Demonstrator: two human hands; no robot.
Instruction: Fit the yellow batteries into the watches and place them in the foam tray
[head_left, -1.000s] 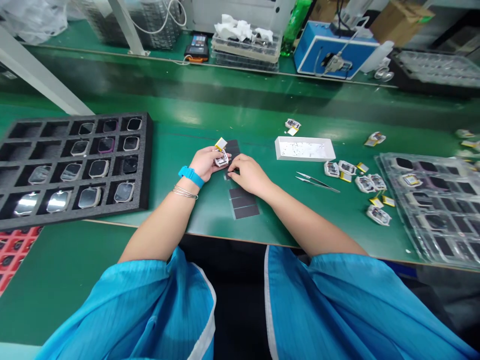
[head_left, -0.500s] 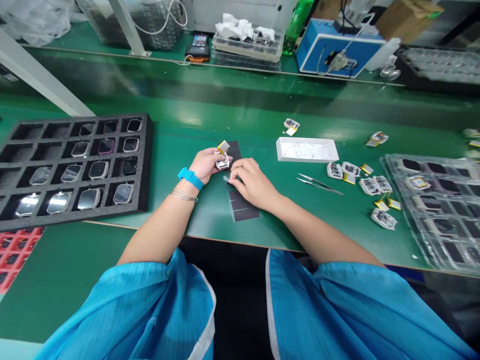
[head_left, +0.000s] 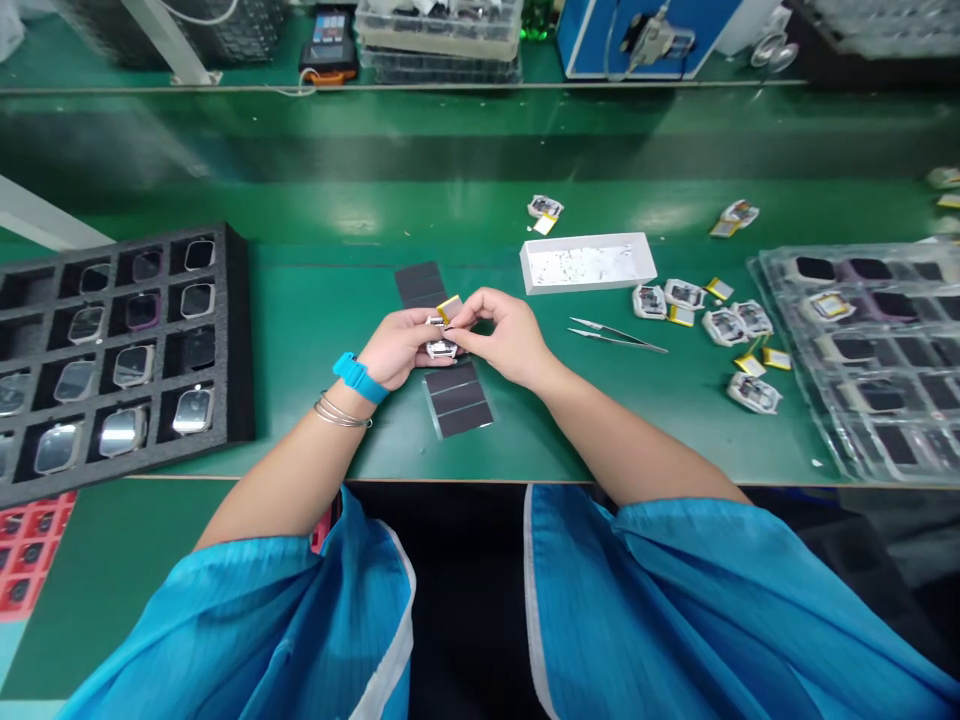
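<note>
My left hand point(head_left: 401, 350) grips an opened smartwatch housing point(head_left: 441, 348), a white frame with its inner parts showing. From its upper side a yellow-edged battery point(head_left: 449, 309) sticks out. Thumb and forefinger of my right hand point(head_left: 504, 335) are pinched together at the housing's upper edge, touching it or nearly so. A tiny dark piece seems to sit at those fingertips, too small to name. Beneath both hands lies a sheet of black rectangular stickers point(head_left: 460, 402) on clear backing, its middle hidden by the hands.
A white tray point(head_left: 589, 287) with tiny bits and metal tweezers point(head_left: 619, 336) lie to the right. Beyond them are several opened watch housings point(head_left: 724, 326) with batteries and stacked clear trays point(head_left: 802, 350). On the left is a black foam tray point(head_left: 241, 340) of watches.
My right hand has moved from the sticker sheet up to the watch housing in my left hand. The camera view has shifted, so the bench sits higher in the picture.
</note>
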